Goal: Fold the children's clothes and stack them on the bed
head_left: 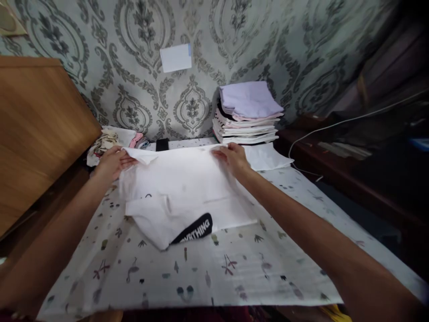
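A white garment [187, 179], probably a T-shirt, is partly folded on the patterned cloth [187, 273] covering the table. Near its front edge shows a black patch with white letters ending in "THING" [197, 227]. With fingers closed on the far left corner, my left hand [113, 163] lifts the fabric a little. My right hand [233, 158] pinches the far edge towards the right, thumb and fingers together. The front left part of the garment is turned over in an uneven flap [150, 219]. Its right side lies flatter.
A stack of folded clothes [250, 112], lilac on top, stands by the wall, with a white cloth piece [270, 156] in front. Crumpled clothes [107, 145] and a black object [162, 144] lie at the back left. A wooden cabinet [40, 134] borders the left; a white cable [315, 129] runs right.
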Available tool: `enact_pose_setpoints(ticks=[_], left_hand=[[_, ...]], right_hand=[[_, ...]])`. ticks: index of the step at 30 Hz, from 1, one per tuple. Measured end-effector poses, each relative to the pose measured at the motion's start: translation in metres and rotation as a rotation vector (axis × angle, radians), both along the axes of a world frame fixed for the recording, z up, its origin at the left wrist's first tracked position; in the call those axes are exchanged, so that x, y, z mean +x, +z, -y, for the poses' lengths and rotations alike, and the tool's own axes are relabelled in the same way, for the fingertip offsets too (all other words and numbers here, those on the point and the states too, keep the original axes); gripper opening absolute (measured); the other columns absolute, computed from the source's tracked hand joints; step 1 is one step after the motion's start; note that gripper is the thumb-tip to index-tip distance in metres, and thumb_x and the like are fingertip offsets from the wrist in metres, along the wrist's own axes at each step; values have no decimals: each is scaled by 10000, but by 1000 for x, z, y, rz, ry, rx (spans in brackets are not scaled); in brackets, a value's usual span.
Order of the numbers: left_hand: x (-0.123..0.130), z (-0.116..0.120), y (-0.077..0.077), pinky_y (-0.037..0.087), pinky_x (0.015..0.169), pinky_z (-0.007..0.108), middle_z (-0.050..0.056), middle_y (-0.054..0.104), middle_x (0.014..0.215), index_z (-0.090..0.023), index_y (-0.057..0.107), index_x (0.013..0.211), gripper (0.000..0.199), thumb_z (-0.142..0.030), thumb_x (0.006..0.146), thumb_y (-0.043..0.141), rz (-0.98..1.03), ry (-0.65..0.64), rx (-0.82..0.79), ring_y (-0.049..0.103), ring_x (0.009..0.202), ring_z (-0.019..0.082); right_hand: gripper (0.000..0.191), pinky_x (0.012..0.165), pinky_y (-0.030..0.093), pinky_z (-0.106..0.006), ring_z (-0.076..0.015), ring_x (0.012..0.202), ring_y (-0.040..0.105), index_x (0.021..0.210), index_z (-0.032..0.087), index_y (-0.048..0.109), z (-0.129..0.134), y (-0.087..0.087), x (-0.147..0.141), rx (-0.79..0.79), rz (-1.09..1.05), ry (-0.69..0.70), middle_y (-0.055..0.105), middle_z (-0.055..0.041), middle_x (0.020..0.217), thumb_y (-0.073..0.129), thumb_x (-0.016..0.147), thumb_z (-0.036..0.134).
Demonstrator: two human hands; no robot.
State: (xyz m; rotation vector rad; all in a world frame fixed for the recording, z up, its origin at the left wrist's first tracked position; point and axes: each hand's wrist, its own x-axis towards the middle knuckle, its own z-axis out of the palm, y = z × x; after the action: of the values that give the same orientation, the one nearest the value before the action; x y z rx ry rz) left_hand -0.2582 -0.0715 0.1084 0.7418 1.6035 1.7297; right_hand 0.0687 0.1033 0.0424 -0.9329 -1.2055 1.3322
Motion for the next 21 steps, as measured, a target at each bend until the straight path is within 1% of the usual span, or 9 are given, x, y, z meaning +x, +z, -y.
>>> enact_pose_setpoints(ticks=[2, 4, 6, 8, 11, 14, 17, 19, 21], left_hand=[[-4, -17, -15, 546, 745, 290, -7, 686, 800, -221, 477, 889, 229, -149, 751, 645, -44, -32, -5, 692, 776, 154], [-7, -22, -33, 525, 768, 275, -27, 689, 880, -254, 485, 1031, 375, -186, 714, 674, -134, -83, -74, 680, 842, 145], [-8, -16, -51, 516, 787, 289, -16, 693, 960, -278, 484, 1162, 506, -281, 702, 695, -282, -151, -166, 666, 903, 161], [-4, -4, -67, 514, 811, 333, 24, 695, 1008, -250, 530, 1179, 515, -410, 712, 675, -511, -250, -280, 653, 940, 204], [5, 14, -80, 492, 870, 386, 76, 694, 1058, -199, 608, 1101, 501, -543, 737, 592, -864, -392, -406, 636, 980, 261], [12, 25, -80, 472, 855, 383, 82, 694, 1029, -185, 627, 1069, 526, -590, 745, 538, -1034, -505, -456, 630, 968, 283], [11, 33, -69, 453, 732, 330, 41, 659, 846, -186, 633, 891, 459, -604, 733, 527, -1062, -610, -464, 609, 823, 247], [7, 40, -59, 426, 657, 298, 7, 584, 724, -192, 595, 766, 421, -607, 720, 540, -1056, -602, -427, 562, 724, 210], [4, 53, -45, 418, 627, 276, -10, 541, 695, -197, 571, 738, 395, -591, 719, 564, -1013, -547, -355, 531, 695, 185]], right_hand=[[216, 762, 594, -311, -171, 817, 695, 733, 227, 444, -16, -13, -10, 60, 156, -71, 590, 27, 702, 658, 765, 224], [136, 794, 587, -349, -188, 855, 674, 827, 215, 526, -23, -27, -9, 103, 306, -102, 637, -11, 837, 646, 768, 241], [225, 812, 574, -380, -212, 885, 663, 976, 196, 597, -19, -41, 0, 176, 434, -77, 659, -71, 1028, 651, 768, 262], [305, 827, 556, -397, -235, 925, 659, 1093, 191, 624, -7, -51, 15, 309, 616, 23, 645, -111, 1148, 628, 808, 298], [318, 881, 516, -426, -261, 982, 643, 1138, 212, 651, 19, -54, 38, 506, 978, 261, 661, -113, 1134, 567, 899, 405], [359, 917, 472, -430, -276, 1014, 624, 1117, 210, 669, 43, -42, 56, 566, 1234, 433, 669, -109, 1110, 596, 892, 479], [292, 778, 467, -343, -239, 912, 628, 1064, 214, 673, 60, -26, 66, 485, 1330, 565, 688, -71, 998, 641, 849, 409], [148, 672, 429, -301, -205, 800, 610, 933, 217, 669, 69, -16, 71, 453, 1355, 616, 680, -40, 875, 607, 840, 314], [95, 654, 417, -297, -191, 756, 588, 817, 211, 632, 78, -9, 77, 506, 1333, 597, 662, -40, 844, 552, 839, 258]])
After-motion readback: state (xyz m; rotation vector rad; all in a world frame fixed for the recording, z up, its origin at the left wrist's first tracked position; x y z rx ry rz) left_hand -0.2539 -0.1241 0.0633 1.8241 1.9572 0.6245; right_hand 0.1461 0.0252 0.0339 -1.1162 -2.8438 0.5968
